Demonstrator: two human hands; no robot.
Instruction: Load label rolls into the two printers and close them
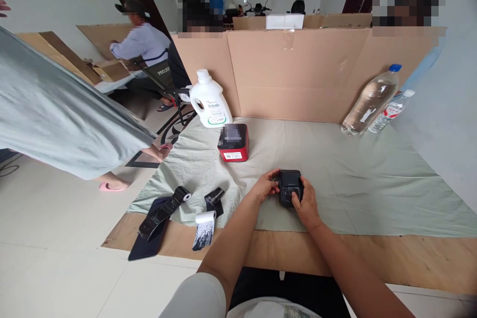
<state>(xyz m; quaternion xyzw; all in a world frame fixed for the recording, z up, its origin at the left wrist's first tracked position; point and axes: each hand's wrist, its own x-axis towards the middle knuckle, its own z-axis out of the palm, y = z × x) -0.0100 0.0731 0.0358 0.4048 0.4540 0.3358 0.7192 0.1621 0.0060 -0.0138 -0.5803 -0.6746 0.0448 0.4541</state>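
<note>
A small black handheld device [290,187], with a dark panel above a lower face that looks like keys, is between my hands over the cloth. My left hand [266,185] is closed at its left edge, fingers pinching near the upper corner. On the other side my right hand [307,204] wraps the right edge, its thumb resting on the lower face. To my left lie a paper roll with a printed dark strip [205,231], a crumpled black strip [214,200], and another roll with a long black strip [164,213] across a dark flat tablet-like object [149,247].
A red and black box [233,143] and a white jug [210,101] stand at the back left. Two clear bottles, one large [372,102] and one smaller [391,112], lean at the right. A cardboard sheet [298,72] walls the back. A person in grey [63,109] stands left.
</note>
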